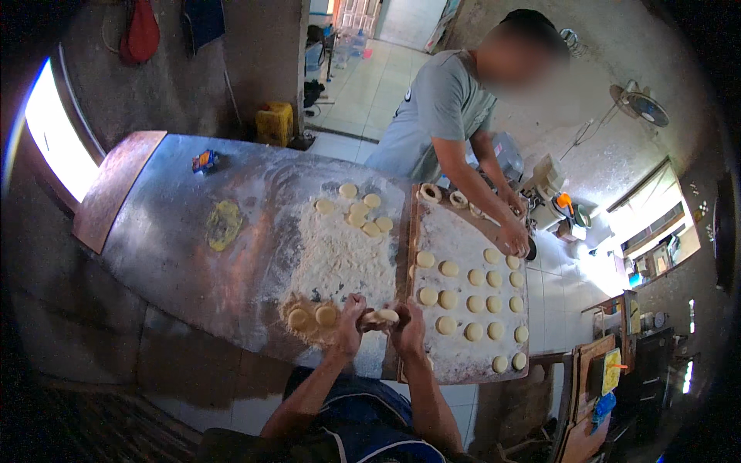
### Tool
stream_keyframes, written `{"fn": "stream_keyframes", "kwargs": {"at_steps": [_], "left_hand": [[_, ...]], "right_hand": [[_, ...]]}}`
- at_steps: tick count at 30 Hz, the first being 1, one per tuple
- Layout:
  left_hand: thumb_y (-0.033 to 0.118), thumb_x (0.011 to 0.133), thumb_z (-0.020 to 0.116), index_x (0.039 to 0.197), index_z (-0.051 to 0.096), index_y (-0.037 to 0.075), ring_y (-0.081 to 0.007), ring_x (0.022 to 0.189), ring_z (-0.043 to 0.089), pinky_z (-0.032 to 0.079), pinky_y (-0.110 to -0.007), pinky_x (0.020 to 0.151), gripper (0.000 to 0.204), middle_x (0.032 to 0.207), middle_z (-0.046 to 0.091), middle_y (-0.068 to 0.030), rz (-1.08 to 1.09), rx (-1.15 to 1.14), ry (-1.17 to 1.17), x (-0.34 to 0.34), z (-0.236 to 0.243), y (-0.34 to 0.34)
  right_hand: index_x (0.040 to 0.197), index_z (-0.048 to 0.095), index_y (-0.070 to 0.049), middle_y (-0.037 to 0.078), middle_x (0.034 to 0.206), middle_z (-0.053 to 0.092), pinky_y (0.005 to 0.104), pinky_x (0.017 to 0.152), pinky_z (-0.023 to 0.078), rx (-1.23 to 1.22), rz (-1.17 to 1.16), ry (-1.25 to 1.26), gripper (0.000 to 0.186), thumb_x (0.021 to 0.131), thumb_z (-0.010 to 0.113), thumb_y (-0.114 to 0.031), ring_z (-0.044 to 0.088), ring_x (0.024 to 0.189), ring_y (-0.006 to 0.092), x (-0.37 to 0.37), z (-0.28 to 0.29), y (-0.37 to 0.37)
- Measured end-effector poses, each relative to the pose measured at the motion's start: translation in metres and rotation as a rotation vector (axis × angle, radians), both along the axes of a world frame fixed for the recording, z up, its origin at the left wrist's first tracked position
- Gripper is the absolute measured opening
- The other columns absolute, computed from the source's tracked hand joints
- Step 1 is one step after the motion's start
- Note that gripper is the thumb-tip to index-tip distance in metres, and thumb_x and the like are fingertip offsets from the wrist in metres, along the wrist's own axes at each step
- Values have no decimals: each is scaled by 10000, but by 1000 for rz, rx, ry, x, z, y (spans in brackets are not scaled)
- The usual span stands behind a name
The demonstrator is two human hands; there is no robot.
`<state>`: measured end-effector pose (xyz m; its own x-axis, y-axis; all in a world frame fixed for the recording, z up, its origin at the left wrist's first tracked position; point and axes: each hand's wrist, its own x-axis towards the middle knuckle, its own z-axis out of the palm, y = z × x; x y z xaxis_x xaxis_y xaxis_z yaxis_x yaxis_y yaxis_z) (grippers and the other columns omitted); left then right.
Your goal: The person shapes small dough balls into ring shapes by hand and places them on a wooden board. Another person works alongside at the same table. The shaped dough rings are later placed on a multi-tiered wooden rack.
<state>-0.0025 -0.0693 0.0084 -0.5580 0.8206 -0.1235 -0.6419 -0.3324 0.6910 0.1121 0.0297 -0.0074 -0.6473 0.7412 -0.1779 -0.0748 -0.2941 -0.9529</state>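
Over the near edge of the metal table, my left hand [351, 326] and my right hand [408, 330] grip a pale piece of dough [381, 316] between them, fingers closed on its two sides. Left of my left hand, two flattened dough rounds [326, 315] lie in a heap of coarse, tan flour or crumbs [311, 333]. Beyond my hands spreads loose white flour [340, 258], with several dough rounds [359, 209] at its far end. To my right, a floured board [463, 231] bears rows of dough rounds [447, 299].
Across the table a co-worker in a grey shirt [440, 96] reaches over the board's far end, where ring-shaped dough pieces [431, 194] lie. A small blue packet [204, 160] and a yellowish smear [224, 225] are on the metal table [162, 224]. A fan [644, 106] hangs on the wall.
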Motion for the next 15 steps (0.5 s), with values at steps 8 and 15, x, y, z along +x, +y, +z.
{"fn": "stream_keyframes", "kwargs": {"at_steps": [8, 15], "left_hand": [[306, 1018, 429, 906, 477, 85, -167, 694, 554, 432, -379, 547, 252, 760, 518, -32, -18, -57, -98, 54, -16, 22], [305, 1000, 458, 917, 587, 81, -151, 795, 584, 485, -332, 710, 272, 827, 600, -55, -59, -115, 143, 93, -42, 22]], "right_hand": [[938, 626, 32, 140, 831, 641, 394, 773, 473, 157, -92, -287, 584, 1035, 356, -477, 584, 771, 225, 32, 67, -22], [979, 633, 71, 205, 879, 634, 412, 789, 499, 633, -136, -349, 533, 1021, 417, -414, 628, 800, 279, 78, 48, -26]]}}
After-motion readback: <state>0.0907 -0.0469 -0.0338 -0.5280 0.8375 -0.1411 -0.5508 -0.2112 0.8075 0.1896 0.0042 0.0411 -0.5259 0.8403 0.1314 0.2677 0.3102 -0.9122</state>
